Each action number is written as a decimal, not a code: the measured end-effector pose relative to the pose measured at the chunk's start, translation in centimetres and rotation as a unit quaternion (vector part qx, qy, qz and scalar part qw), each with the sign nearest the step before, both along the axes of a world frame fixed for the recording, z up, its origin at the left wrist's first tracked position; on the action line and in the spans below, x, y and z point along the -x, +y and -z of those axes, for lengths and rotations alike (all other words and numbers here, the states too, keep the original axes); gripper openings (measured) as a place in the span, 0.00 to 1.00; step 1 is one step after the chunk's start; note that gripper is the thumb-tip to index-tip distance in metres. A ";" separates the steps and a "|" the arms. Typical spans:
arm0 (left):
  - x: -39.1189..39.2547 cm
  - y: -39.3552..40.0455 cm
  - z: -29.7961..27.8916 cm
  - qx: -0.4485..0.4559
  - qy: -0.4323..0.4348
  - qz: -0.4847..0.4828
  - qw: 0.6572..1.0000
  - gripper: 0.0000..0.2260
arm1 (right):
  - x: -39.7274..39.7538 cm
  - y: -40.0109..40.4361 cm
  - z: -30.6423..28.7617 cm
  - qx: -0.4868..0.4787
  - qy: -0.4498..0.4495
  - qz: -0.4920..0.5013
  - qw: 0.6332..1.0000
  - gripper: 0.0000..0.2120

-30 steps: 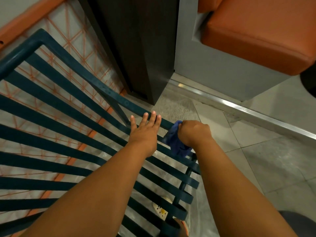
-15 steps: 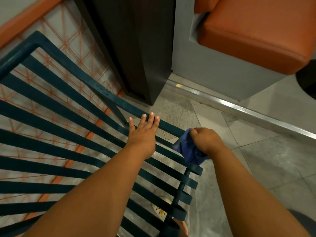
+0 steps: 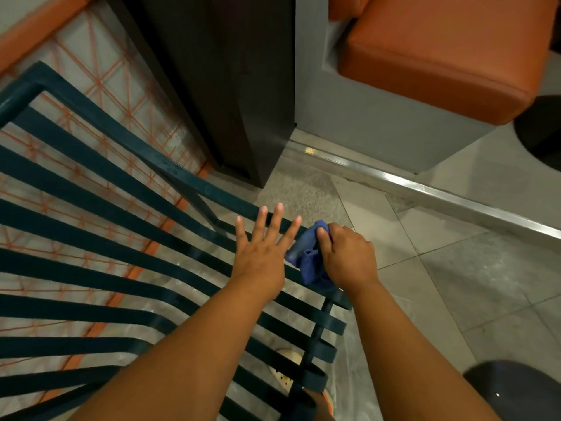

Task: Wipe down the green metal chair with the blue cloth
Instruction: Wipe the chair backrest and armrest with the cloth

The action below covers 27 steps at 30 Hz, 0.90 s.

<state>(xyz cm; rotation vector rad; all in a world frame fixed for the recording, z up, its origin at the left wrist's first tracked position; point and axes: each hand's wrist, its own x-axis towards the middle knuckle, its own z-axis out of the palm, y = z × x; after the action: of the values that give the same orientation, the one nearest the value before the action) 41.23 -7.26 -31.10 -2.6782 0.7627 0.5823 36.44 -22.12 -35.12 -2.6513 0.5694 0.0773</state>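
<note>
The green metal chair (image 3: 91, 214) fills the left and lower part of the view, its dark slats fanning out to a curled front edge near the bottom centre. My left hand (image 3: 261, 256) lies flat on the slats with its fingers straight and spread. Just to its right, my right hand (image 3: 346, 256) grips the bunched blue cloth (image 3: 309, 259) and presses it against the slats near the chair's right end.
A dark wooden panel (image 3: 218, 86) stands behind the chair. An orange padded seat (image 3: 440, 53) on a grey base is at the top right, with a metal floor strip (image 3: 425, 189) below it. Grey floor tiles lie to the right. A shoe shows under the slats.
My right hand has drawn the blue cloth back along the slats toward my left hand, after sliding out to the right. My left hand has stayed flat in place.
</note>
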 end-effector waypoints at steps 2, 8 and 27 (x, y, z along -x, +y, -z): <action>0.6 -1.0 0.2 0.001 0.008 0.008 1.000 0.50 | 0.0 0.8 0.3 0.040 0.008 0.046 0.998 0.20; 0.6 -1.3 0.4 0.000 0.029 -0.006 1.000 0.52 | 4.8 1.4 3.2 -0.017 -0.164 0.023 0.986 0.19; 0.9 -1.4 0.7 0.010 0.027 -0.010 1.000 0.52 | 3.1 -1.4 2.6 -0.154 -0.085 0.193 0.965 0.21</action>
<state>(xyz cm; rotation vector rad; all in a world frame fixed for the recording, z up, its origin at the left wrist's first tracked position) 40.34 -8.64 -31.77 -2.7006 0.7617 0.6578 33.31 -23.47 -37.74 -2.1800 0.9211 -0.1619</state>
